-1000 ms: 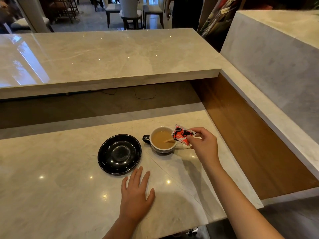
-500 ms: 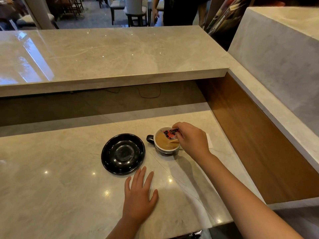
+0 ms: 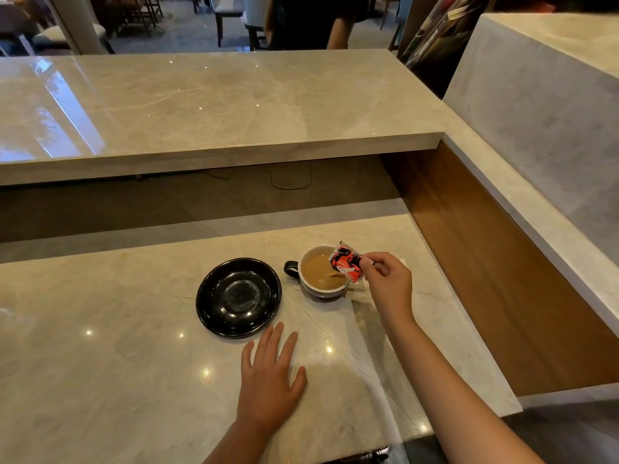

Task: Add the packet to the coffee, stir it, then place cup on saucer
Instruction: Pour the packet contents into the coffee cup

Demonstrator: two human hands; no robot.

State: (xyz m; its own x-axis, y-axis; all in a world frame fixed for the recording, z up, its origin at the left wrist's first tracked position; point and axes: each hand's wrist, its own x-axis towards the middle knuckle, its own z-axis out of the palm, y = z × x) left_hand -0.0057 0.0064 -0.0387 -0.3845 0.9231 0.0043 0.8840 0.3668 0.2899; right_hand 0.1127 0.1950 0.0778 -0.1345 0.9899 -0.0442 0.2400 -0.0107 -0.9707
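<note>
A dark cup (image 3: pixel 321 292) with a white inside holds light brown coffee and stands on the marble counter, its handle pointing left. A wooden stirrer (image 3: pixel 336 275) leans in the coffee. My right hand (image 3: pixel 388 283) pinches a red, black and white packet (image 3: pixel 347 262) over the cup's right rim. An empty black saucer (image 3: pixel 238 297) lies to the left of the cup, apart from it. My left hand (image 3: pixel 270 380) rests flat on the counter in front of the saucer, fingers spread, holding nothing.
A raised marble bar top (image 3: pixel 207 105) runs across behind the work surface. A wooden side panel (image 3: pixel 502 269) and a marble ledge (image 3: pixel 536 209) close off the right. A white napkin (image 3: pixel 402 262) peeks out behind my right hand. Chairs and a standing person are beyond the bar.
My right hand, which was low over the cup with the packet half a second ago, has lifted back to the right and the packet now shows fully above the rim. My left hand stays put.
</note>
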